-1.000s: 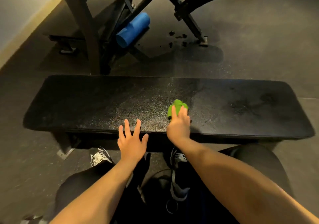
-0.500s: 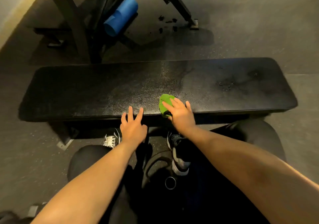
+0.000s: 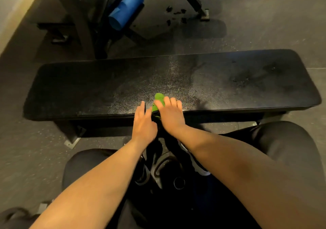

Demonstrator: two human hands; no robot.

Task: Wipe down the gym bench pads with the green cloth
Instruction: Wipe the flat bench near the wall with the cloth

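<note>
The right hand (image 3: 172, 116) presses the bunched green cloth (image 3: 158, 99) under flattened fingers at the bench pad (image 3: 98, 87) surface's near edge, while the left hand (image 3: 143, 123), fingers straight and holding nothing, rests alongside, seemingly for balance.

— The bench pad (image 3: 105, 87)?
— Black vinyl-looking cover, fine pebbled grain, glossy sheen mid-pad, duller smudges toward its right end.
— The green cloth (image 3: 158, 99)?
— Soft, matt fabric.
— The floor (image 3: 264, 26)?
— Speckled, matt, rubbery-looking.
</note>
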